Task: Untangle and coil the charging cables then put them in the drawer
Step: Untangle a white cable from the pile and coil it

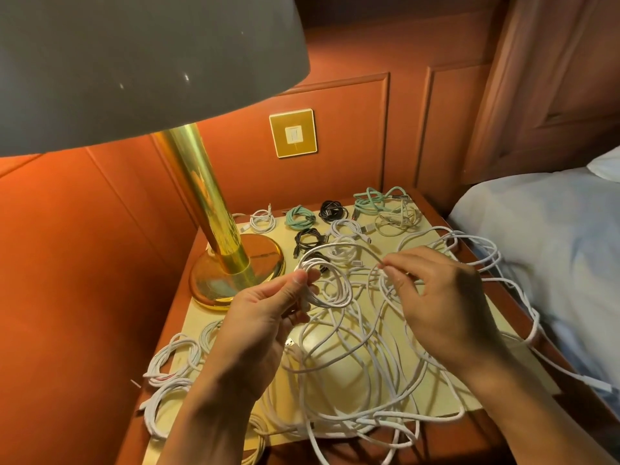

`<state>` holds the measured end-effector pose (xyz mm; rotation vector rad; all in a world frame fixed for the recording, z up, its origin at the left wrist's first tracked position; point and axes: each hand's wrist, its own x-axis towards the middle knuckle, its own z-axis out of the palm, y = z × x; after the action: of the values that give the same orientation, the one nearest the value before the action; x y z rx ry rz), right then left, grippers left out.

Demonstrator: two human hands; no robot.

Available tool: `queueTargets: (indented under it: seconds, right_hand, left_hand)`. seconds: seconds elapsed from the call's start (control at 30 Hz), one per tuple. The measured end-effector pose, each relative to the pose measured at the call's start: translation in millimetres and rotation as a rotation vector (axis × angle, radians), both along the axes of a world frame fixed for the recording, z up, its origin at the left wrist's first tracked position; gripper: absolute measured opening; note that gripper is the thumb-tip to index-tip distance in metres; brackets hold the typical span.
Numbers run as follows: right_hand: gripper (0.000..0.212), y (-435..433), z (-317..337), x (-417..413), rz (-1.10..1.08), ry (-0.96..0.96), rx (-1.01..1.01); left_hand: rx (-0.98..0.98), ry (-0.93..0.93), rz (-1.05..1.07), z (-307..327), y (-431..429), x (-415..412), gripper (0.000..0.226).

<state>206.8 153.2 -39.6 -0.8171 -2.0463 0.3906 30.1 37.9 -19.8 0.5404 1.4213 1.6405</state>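
Observation:
My left hand [265,313] grips a small coil of white cable [330,286] over the nightstand [214,317]. My right hand [446,297] pinches the same cable's free run between thumb and forefinger, so the strand arches from coil to fingertips. Below both hands lies a big tangle of white cables [362,370]. Coiled cables sit at the back: white [263,220], mint green [301,217], black [332,211], black [308,239]. More white coils [174,360] lie at the left front edge. No drawer is in view.
A brass lamp [218,236] with a wide grey shade stands at the nightstand's back left. A loose green and pale bundle [385,209] lies at the back right. A bed with white sheets [553,250] borders the right side, and one white cable hangs over that edge.

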Motion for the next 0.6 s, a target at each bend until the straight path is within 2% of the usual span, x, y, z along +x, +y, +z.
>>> queueTargets:
  seconds: [0.07, 0.2, 0.27, 0.37, 0.6]
  right_hand:
    - [0.018, -1.1, 0.5, 1.1, -0.004, 0.148, -0.139]
    - [0.014, 1.0, 5.2, 0.4, 0.141, 0.44, -0.644]
    - [0.017, 3.0, 8.4, 0.3, 0.228, 0.57, -0.823]
    - [0.024, 5.3, 7.9, 1.3, 0.276, 0.625, -0.925]
    - [0.026, 4.5, 9.1, -1.6, 0.42, 0.751, -1.131]
  left_hand:
    - [0.01, -0.016, -0.023, -0.5, 0.8, 3.1, 0.023]
    - [0.013, -0.012, -0.084, -2.9, 3.3, 7.5, 0.021]
    - [0.012, -0.005, -0.097, -3.6, 3.7, 7.3, 0.021]
    - [0.011, 0.007, -0.117, -3.1, 2.8, 7.1, 0.022]
    - [0.053, 0.028, -0.201, -0.8, 0.9, 11.3, 0.023]
